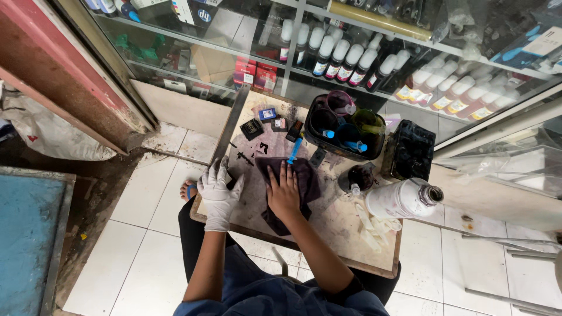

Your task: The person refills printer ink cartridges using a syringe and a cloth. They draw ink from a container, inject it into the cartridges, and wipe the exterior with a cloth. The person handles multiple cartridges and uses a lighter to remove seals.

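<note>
Ink stains are spread over a small wooden work board [351,234] that is laid across the seated person's lap, above a white tiled floor [146,234]. A dark purple cloth [304,175] is pressed flat on the board under the bare right hand [284,193], whose fingers are spread open and laid on top of it, with nothing gripped. The left hand [218,190], covered by a white glove, is rested open at the board's left edge, fingers extended, just beside the cloth and apart from it. A blue syringe [294,150] is seen just beyond the cloth, touching or nearly touching its far edge. Small black ink cartridges [252,129] are scattered near the board's far left corner. A black tray [319,137] holding round ink-stained cups is set at the far side, and a dark box [410,152] stands to its right. A white bottle [401,199] is laid on its side near the right edge, with a crumpled white glove [374,225] just beside it. Rows of white-capped ink bottles [351,58] are lined up behind the glass of a display cabinet beyond the board.
</note>
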